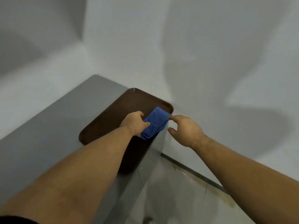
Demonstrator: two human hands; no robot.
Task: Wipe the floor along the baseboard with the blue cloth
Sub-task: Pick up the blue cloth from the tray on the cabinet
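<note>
Both bare forearms stretch out over the grey counter top (48, 126), where the left hand (135, 122) pinches one edge of the folded blue cloth (153, 123) lying on the dark brown plastic tray (110, 117), while the right hand (184, 130) hovers spread open, its fingertip just at the cloth's far edge. Since that tray overhangs the counter's edge, a careless tug might tip it toward the stained floor (186, 191) by the dark baseboard (194, 172).
</note>
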